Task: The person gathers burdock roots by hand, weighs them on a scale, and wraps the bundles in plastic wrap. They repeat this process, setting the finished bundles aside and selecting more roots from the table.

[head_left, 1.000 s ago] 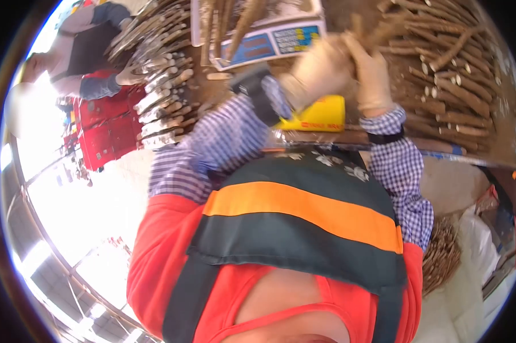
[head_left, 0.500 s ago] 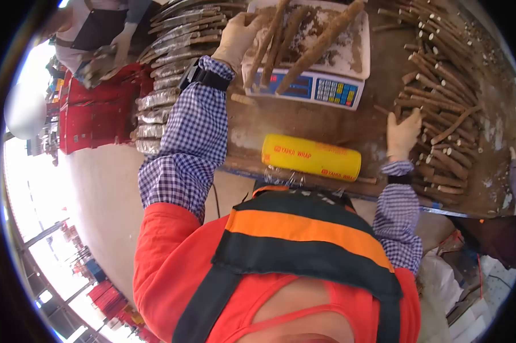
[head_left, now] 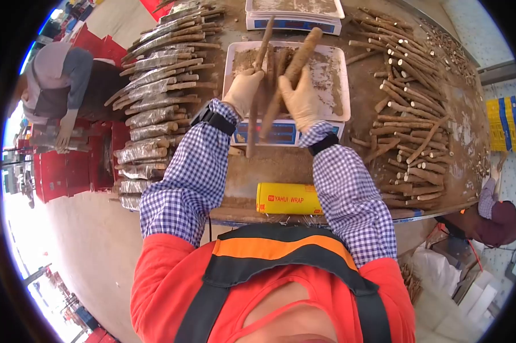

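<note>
My gloved left hand (head_left: pixel 243 91) is closed around a thin brown root (head_left: pixel 264 43), which stands nearly upright over the tray of a white scale (head_left: pixel 341 108). Beside it, my gloved right hand (head_left: pixel 302 100) grips a thick brown root (head_left: pixel 305 52) that slants down across the scale's front. Another root shows between the two hands, partly hidden. Soil litters the scale tray, and my hands and the roots cover part of the blue panel. Closer to me lies a yellow Yahui Wrap box (head_left: pixel 286 198), its right end behind my right sleeve.
Plastic-wrapped root bundles (head_left: pixel 149 117) line the table's left side. Loose cut roots (head_left: pixel 418 114) are piled on the right. A second scale (head_left: pixel 295 23) stands at the back. One co-worker (head_left: pixel 58 86) bends over red crates at left; another person (head_left: pixel 492 220) is at right.
My right hand has moved left from the loose root pile to the thick root on the scale. My left hand now grips the thin root. The view has shifted, bringing the second scale into sight.
</note>
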### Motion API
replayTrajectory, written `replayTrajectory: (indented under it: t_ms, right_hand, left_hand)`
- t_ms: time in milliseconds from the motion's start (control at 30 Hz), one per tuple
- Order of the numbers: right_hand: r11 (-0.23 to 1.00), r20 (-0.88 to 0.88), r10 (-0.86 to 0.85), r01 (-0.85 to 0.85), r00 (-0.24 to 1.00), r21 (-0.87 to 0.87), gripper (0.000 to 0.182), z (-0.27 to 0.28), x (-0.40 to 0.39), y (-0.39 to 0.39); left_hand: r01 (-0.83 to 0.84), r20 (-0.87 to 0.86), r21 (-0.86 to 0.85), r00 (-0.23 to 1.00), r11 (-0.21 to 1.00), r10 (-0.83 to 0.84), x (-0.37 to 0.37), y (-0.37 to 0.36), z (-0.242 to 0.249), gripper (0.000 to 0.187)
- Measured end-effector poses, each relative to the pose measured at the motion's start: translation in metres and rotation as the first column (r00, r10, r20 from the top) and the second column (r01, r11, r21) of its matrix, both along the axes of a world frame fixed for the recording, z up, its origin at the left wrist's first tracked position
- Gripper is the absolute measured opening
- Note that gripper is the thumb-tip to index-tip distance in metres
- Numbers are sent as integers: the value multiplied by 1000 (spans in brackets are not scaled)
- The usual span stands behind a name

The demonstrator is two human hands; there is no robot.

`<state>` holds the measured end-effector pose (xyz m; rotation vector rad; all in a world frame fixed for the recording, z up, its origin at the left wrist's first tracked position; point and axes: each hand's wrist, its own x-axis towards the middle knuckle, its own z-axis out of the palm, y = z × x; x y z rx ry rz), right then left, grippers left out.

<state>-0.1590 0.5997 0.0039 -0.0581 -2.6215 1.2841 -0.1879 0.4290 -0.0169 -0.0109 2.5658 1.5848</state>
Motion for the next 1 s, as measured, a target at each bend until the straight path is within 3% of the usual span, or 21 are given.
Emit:
replayTrajectory:
  t_ms: [33, 100, 267, 333, 367, 400, 467, 533, 600, 733, 767, 800, 867, 900, 933, 1000]
  right_hand:
    - [1000, 29, 13, -14, 999, 21, 65, 4, 4, -9]
    - [998, -20, 39, -38, 999, 54, 70, 8, 1, -19]
    - [976, -6, 169, -166, 986, 137, 58, 6, 10, -33]
    - [990, -298, 85, -47, 951, 131, 59, -27, 4, -40]
    - [995, -261, 89, -73, 961, 70, 70, -22, 6, -40]
    - [994, -261, 99, -83, 960, 70, 70, -16, 7, -39]
    - [993, 85, 79, -70, 993, -96, 81, -2, 5, -33]
    - [981, 118, 181, -172, 976, -87, 85, 3, 5, -25]
    - [962, 47, 256, -259, 966, 87, 86, 11, 10, -22]
    - [916, -128, 400, -394, 907, 73, 91, 54, 65, -5]
    - [866, -348, 493, -411, 797, 285, 55, 74, 81, 3]
    - [863, -348, 498, -415, 795, 287, 55, 91, 94, 9]
    - [816, 62, 529, -528, 846, 238, 86, 111, 116, 25]
    - [870, -9, 483, -479, 875, 114, 77, 98, 122, 34]
    - [866, 10, 491, -489, 871, 109, 77, 87, 127, 48]
    - [850, 207, 461, -497, 863, 176, 66, 102, 149, 63]
  left_hand:
    - [-51, 109, 313, 994, 948, 17, 8, 3, 0, 24]
    - [-291, 361, 757, 933, 585, -4, 12, 6, -1, 18]
    - [-414, 488, 733, 873, 540, 7, 13, 18, 31, 25]
    - [-466, 539, 719, 842, 516, 9, 14, 20, 43, 29]
    - [-263, 413, 656, 909, 708, -46, 18, 18, 46, 33]
    - [-270, 413, 656, 910, 705, -36, 20, 17, 51, 33]
    - [-555, 646, 705, 759, 441, -78, 18, 19, 62, 35]
    - [-485, 563, 779, 820, 398, -102, 17, 22, 34, 38]
    - [-343, 383, 911, 909, 228, -166, 19, 29, 38, 41]
    - [-382, 414, 879, 908, 286, -62, 64, 51, 73, 35]
    - [-371, 390, 911, 918, 179, -79, 69, 54, 67, 34]
    - [-372, 389, 912, 918, 176, -75, 82, 59, 72, 34]
    - [-348, 356, 931, 932, 108, -72, 117, 74, 87, 33]
    - [-394, 406, 910, 910, 128, -88, 131, 81, 83, 35]
    - [-413, 423, 903, 902, 119, -83, 145, 91, 78, 35]
    - [-232, 231, 973, 969, -2, -86, 171, 112, 72, 39]
